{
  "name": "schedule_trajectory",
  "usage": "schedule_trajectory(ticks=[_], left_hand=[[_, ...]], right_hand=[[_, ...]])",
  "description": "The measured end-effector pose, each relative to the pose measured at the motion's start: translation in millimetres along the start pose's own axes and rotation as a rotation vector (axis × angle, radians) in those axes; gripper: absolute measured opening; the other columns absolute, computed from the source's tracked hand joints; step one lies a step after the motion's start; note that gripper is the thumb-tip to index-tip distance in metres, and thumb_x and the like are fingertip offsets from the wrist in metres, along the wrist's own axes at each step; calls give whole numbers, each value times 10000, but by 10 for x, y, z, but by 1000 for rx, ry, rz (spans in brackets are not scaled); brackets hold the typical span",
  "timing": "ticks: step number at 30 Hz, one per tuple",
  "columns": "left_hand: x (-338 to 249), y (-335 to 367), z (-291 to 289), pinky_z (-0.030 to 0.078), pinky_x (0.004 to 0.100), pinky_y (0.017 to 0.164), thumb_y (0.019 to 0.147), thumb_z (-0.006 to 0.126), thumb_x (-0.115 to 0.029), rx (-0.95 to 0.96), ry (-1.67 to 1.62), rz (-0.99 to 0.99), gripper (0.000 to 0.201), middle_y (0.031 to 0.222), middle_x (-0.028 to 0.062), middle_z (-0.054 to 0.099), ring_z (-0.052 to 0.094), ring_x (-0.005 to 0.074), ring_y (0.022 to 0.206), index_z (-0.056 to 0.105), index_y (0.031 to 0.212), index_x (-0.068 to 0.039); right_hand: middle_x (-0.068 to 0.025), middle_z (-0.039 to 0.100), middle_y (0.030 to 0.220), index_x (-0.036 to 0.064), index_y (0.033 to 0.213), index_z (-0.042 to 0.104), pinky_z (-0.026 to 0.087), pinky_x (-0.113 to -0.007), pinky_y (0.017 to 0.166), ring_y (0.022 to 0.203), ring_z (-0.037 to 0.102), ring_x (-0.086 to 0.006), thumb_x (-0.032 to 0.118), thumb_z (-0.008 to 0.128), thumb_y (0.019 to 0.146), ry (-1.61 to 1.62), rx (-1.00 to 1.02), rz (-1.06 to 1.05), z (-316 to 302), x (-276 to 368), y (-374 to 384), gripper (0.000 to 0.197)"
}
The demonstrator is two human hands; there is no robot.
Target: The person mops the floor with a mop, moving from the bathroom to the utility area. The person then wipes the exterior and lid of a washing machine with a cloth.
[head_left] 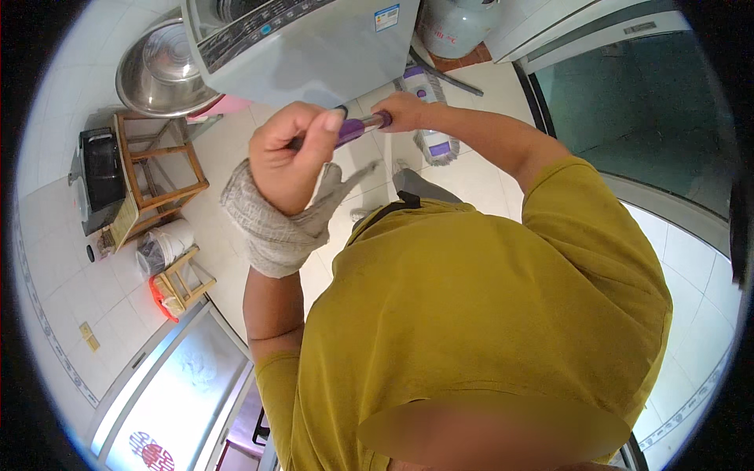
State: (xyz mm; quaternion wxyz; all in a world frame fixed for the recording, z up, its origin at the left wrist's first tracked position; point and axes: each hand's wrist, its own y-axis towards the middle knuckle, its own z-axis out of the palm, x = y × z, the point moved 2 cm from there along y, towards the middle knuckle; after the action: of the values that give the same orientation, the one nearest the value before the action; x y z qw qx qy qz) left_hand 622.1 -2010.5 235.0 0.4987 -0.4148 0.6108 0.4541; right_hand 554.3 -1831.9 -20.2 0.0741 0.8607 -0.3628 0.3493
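A mop handle (357, 129) with purple grips and a metal middle runs between my two hands. My left hand (287, 149) is closed round its upper end, thumb on top. A grey cloth (275, 228) is wrapped about my left wrist, one end hanging loose. My right hand (402, 111) grips the handle farther along, beside a purple collar. On the floor beyond my right hand lies the flat mop head (436, 145), white and purple with a grey fringe; my right hand and forearm hide part of it.
Ahead stands a washing machine (314, 63), with a metal basin (153, 71) at its left and a gas cylinder (459, 27) at its right. A dark hose (452, 78) lies near the mop head. Wooden stools (169, 188) and a bucket (169, 243) line the left wall. A glass door (636, 118) is at the right.
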Motion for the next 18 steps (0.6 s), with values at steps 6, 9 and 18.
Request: schedule_trajectory(ticks=[6, 9, 18], left_hand=[[44, 296, 507, 342, 211, 529, 834, 623, -41, -11, 63, 22, 190, 631, -6, 498, 418, 63, 578, 518, 679, -8], [235, 352, 716, 336, 236, 512, 801, 650, -33, 11, 76, 32, 207, 616, 19, 471, 418, 99, 550, 503, 657, -10], [438, 687, 1205, 373, 331, 487, 735, 704, -73, 174, 428, 307, 179, 559, 86, 502, 481, 238, 505, 561, 635, -35]], right_hand=[[-59, 614, 712, 167, 828, 623, 457, -409, 646, 727, 603, -289, 300, 681, 658, -55, -128, -26, -345, -551, 34, 223], [-63, 607, 735, 160, 815, 615, 449, -415, 657, 751, 595, -298, 285, 697, 636, -72, -248, -99, -368, -901, 101, 233], [-77, 601, 829, 129, 833, 583, 449, -405, 674, 798, 582, -307, 223, 736, 612, 102, -327, -36, -314, -1492, 77, 285]])
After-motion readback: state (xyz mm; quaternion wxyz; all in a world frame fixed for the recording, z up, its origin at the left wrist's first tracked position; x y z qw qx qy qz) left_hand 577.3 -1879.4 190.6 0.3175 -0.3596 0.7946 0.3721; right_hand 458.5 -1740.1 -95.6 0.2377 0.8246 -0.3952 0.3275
